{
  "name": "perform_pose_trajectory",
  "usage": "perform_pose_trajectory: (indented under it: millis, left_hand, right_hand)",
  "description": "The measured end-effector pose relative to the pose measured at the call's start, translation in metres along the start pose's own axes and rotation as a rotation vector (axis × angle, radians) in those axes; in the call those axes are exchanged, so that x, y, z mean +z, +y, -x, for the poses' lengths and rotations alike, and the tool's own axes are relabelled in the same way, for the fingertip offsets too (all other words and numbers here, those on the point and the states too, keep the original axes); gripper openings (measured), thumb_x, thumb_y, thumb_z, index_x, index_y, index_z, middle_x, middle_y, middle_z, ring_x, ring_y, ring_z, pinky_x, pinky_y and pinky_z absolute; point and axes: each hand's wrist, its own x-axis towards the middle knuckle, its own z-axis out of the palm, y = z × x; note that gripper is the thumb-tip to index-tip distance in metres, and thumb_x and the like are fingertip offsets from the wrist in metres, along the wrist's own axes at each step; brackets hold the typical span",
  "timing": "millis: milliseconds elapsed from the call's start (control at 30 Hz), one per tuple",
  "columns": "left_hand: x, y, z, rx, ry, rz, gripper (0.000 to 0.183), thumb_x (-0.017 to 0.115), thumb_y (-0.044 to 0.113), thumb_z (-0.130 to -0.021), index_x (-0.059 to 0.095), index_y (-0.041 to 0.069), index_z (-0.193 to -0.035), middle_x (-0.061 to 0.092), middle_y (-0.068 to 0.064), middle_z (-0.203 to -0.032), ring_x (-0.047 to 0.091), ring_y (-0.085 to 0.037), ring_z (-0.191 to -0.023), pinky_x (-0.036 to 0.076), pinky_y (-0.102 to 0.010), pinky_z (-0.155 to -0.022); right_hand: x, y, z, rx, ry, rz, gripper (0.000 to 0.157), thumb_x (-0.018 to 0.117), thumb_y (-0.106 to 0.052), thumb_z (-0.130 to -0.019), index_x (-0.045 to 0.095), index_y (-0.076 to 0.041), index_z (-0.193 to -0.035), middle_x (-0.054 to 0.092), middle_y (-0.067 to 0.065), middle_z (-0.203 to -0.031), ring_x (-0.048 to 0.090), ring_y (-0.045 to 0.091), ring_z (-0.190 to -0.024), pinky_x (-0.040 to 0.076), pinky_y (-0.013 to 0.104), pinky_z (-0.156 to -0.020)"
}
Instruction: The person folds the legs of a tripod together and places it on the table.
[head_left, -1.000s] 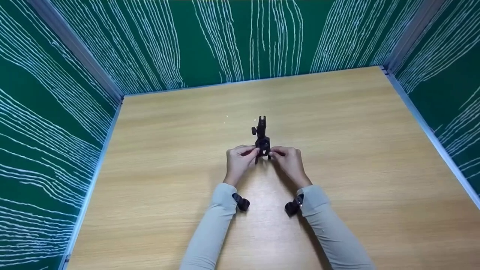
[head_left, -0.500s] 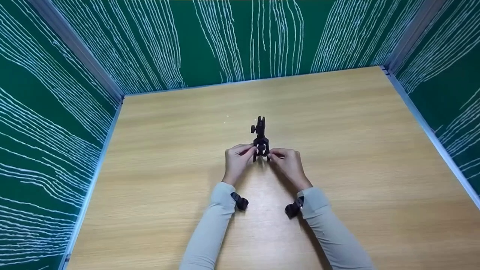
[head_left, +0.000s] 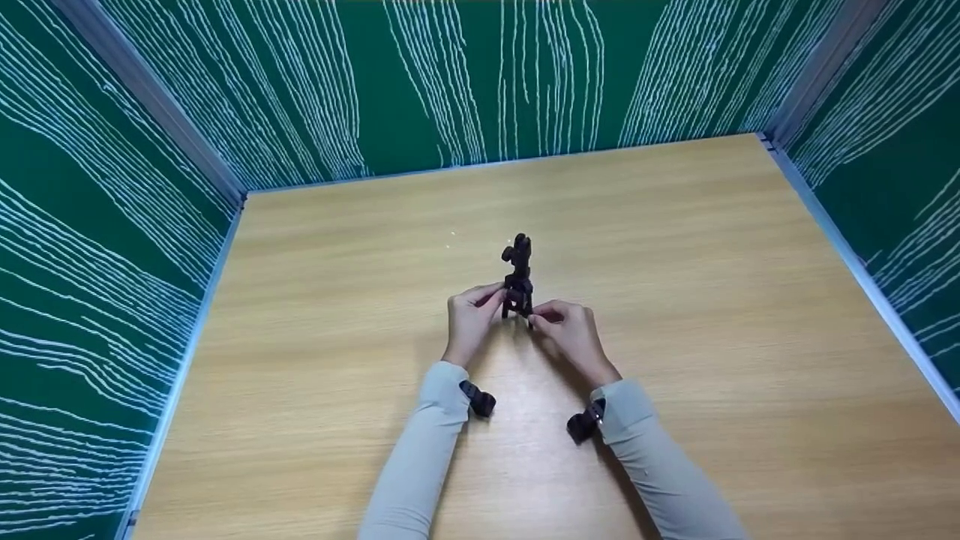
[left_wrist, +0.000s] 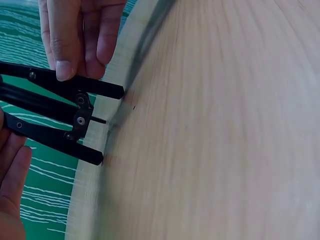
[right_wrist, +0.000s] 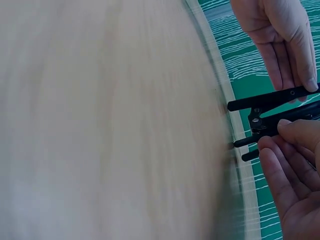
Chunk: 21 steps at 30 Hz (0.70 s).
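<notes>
Ahead of both forearms, a small black tripod (head_left: 519, 266) with a side knob stands upright, its legs pointing down to the tabletop. My left hand (head_left: 471, 321) pinches a leg on its left between thumb and fingers. On the other side my right hand (head_left: 576, 334) pinches another leg, lower down. In the left wrist view, the spread legs (left_wrist: 65, 146) and the centre brace (left_wrist: 80, 120) between them show close to the wood. The right thumb (right_wrist: 302, 131) lies along a leg in the right wrist view. The tripod's top is outside both wrist views.
A wooden tabletop (head_left: 337, 322) spreads all around, edged by green walls (head_left: 390, 90) with wavy white lines at the back and sides. Tiny white specks (head_left: 450, 240) lie beyond the left hand. Black cameras are strapped to both wrists.
The tripod has turned about its upright axis and shifted slightly left. My left hand has edged left and away from me; my right hand has come slightly left and nearer.
</notes>
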Motion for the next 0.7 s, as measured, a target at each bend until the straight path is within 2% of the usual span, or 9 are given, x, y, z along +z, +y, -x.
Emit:
perform_pose_trajectory:
  millis: [200, 400, 700]
  left_hand:
    - [0.002, -0.001, -0.002, -0.071, -0.022, 0.007, 0.018, 0.068, 0.003, -0.087, 0.073, -0.001, -0.103, 0.072, -0.016, -0.104, 0.071, -0.024, -0.096, 0.056, -0.022, -0.082]
    - [0.005, -0.002, -0.006, -0.128, -0.044, 0.026, 0.019, 0.065, 0.000, -0.088, 0.070, -0.006, -0.105, 0.067, -0.023, -0.108, 0.067, -0.032, -0.103, 0.055, -0.029, -0.088]
    - [0.006, -0.003, -0.008, -0.151, -0.105, 0.070, 0.020, 0.064, 0.003, -0.090, 0.070, -0.002, -0.108, 0.068, -0.018, -0.110, 0.067, -0.027, -0.106, 0.053, -0.026, -0.091]
  right_hand:
    - [0.004, -0.002, 0.002, 0.021, -0.014, -0.040, 0.012, 0.076, -0.007, -0.080, 0.074, 0.000, -0.090, 0.074, 0.015, -0.089, 0.070, 0.027, -0.082, 0.057, 0.034, -0.079]
    - [0.008, -0.003, 0.004, 0.037, -0.005, -0.057, 0.012, 0.078, -0.007, -0.078, 0.074, -0.002, -0.087, 0.074, 0.015, -0.088, 0.070, 0.025, -0.081, 0.057, 0.030, -0.077]
    - [0.013, -0.007, 0.004, 0.072, -0.020, -0.039, 0.012, 0.079, -0.009, -0.076, 0.074, -0.003, -0.085, 0.074, 0.013, -0.086, 0.069, 0.024, -0.080, 0.056, 0.033, -0.078]
